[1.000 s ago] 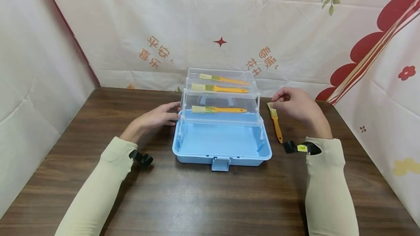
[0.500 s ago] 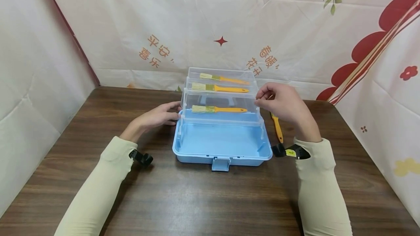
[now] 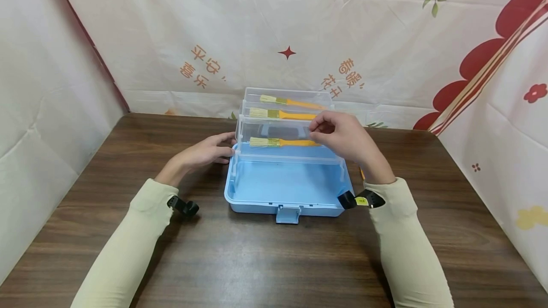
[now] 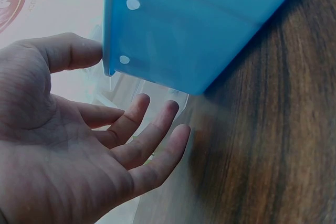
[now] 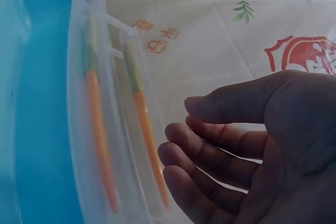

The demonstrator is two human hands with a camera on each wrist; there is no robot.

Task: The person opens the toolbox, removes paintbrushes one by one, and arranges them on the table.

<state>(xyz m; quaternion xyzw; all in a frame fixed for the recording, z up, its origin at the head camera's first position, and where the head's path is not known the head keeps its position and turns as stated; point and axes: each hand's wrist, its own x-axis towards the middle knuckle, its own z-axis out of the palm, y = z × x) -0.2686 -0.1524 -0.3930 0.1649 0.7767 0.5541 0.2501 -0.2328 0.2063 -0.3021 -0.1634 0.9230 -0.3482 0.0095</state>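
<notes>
A light-blue box [image 3: 252, 204] stands with its clear stepped trays [image 3: 287, 159] raised behind its lower compartment. In these trays lie three yellow-handled brushes: a lower brush [image 3: 295, 142], a middle brush [image 3: 274, 113] and a back brush [image 3: 295, 103]. My left hand [image 3: 205, 150] is at the box's left side, its thumb [image 4: 79, 52] against the blue rim and its other fingers loosely bent. Over the right end of the trays, my right hand [image 3: 342, 134] hovers with nothing between its loosely curled fingers. It overlaps the ends of the lower two handles in the head view.
Another brush [image 3: 362, 173] lies on the brown wooden table [image 3: 239, 260] to the right of the box, mostly hidden behind my right wrist. A latch [image 3: 288, 214] hangs at the box's front. A printed cloth [image 3: 180, 27] hangs behind the table.
My right hand has moved left, from above the brush on the table to over the right end of the trays. The left hand has stayed at the box.
</notes>
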